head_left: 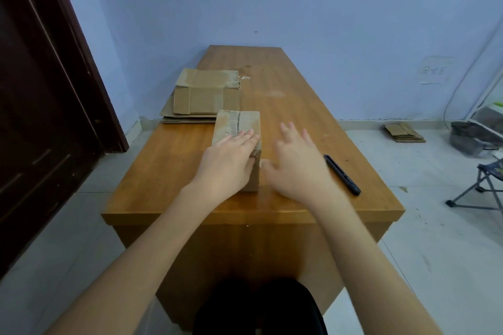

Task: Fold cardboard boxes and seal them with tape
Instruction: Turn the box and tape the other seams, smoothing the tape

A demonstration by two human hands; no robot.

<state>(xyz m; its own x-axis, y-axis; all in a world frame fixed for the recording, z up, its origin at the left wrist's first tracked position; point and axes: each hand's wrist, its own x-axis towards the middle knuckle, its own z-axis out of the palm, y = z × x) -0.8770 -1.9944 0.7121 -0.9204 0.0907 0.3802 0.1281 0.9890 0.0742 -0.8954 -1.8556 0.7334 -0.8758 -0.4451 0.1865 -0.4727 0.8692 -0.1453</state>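
- Two bare hands are over the wooden desk (pixel 313 106), and both forearms reach in from the bottom of the view.
- Left hand (pixel 227 162) lies flat on top of the folded cardboard box (pixel 246 122), fingers straight and together, palm pressing the near half of the lid; the hand hides that part of the top and most of the near face.
- Right hand (pixel 295 160) hangs just beside the box's right side, fingers spread wide, holding nothing; it is motion-blurred, so whether the thumb touches the box edge cannot be told.
- That box sits near the middle of the desk, a little towards the near edge and left of centre, with a pale strip of tape (pixel 233 123) running along its top seam; how far the strip goes under the left hand is hidden.
- Stack of flattened cardboard (pixel 202 96) lies at the desk's left edge, behind the box, and slightly overhangs that edge.
- Black marker-like tool (pixel 342 174) rests near the right edge, well clear of the box; what it is exactly is hard to make out.
- More flat cardboard (pixel 404 132) sits on the floor by the far wall.
- Paper sheet (pixel 435 69) on the blue wall carries a few handwritten marks, too small to read.
- Folding chair (pixel 484 185) is cut off by the right border.
- Dark door (pixel 40 90) fills the left side.
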